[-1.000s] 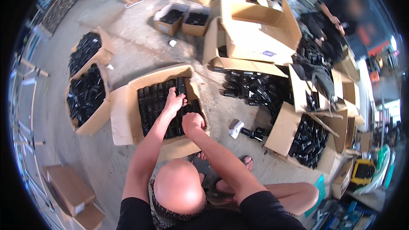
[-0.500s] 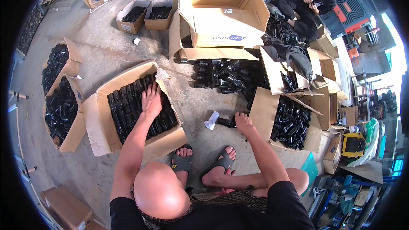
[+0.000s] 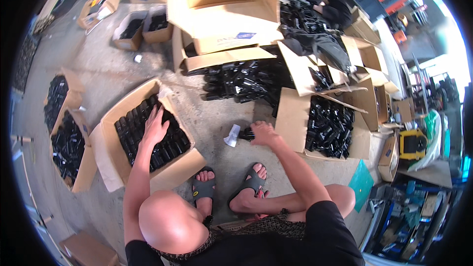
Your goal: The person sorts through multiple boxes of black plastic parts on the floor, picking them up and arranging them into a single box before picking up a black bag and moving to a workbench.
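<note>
at the far left of the frame, two open cartons (image 3: 84,171) stand close together, heaped with loose black pieces (image 3: 68,149). in the upper left, two small boxes (image 3: 129,44) sit side by side with dark bits inside. right of the far-left cartons, a tilted-looking cardboard box (image 3: 180,168) holds black parts (image 3: 130,137) laid in rows. the left hand (image 3: 156,127) is over those rows, toward the box's right side, palm down, fingers loosely spread and largely straight; it has nothing visibly in its hold, and whether the fingertips press on the parts i cannot tell. in the lower middle are two sandalled feet (image 3: 204,185). at the centre, a crumpled white paper (image 3: 232,135) lies on the floor, with a black pile (image 3: 241,81) above it. just right of the paper is a single black piece (image 3: 246,134), partly hidden by the right hand (image 3: 264,133). that hand is half open, fingers bent over the piece; whether they grip it i cannot tell. farther right, an open carton of black pieces (image 3: 291,120) stands near that hand.
</note>
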A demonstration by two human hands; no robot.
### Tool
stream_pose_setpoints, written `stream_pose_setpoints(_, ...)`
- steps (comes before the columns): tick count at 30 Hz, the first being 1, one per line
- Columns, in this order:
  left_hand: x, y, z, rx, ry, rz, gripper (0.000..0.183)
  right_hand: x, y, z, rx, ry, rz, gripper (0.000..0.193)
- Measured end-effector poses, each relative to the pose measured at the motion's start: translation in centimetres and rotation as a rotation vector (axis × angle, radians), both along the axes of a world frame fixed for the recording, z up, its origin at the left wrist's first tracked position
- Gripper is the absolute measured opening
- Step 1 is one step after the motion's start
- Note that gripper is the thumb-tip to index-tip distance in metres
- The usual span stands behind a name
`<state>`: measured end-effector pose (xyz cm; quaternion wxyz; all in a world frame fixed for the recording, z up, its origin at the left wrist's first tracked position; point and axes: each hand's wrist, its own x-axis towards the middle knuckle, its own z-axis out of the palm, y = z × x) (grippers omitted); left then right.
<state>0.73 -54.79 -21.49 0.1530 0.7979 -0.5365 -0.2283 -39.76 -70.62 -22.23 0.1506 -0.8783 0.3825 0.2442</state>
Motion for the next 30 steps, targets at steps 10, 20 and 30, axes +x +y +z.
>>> stream_pose_setpoints(10, -10.7, 5.8, 11.0, -0.121, 0.752, 0.056, 0.026, 1.0, -0.7, -1.4, 0.124, 0.081, 0.055, 0.047)
stream_pose_setpoints(20, -12.1, 4.4, 8.0, -0.042, 1.4, 0.242, 0.057, 13.1, 5.1, 12.5, 0.54, -0.603, -0.21, 0.05)
stream_pose_setpoints(30, -10.9, 8.3, 7.4, -0.409, 1.686, 0.447, 0.049, 21.8, 9.5, 13.9, 0.657, -0.699, -0.404, 0.043)
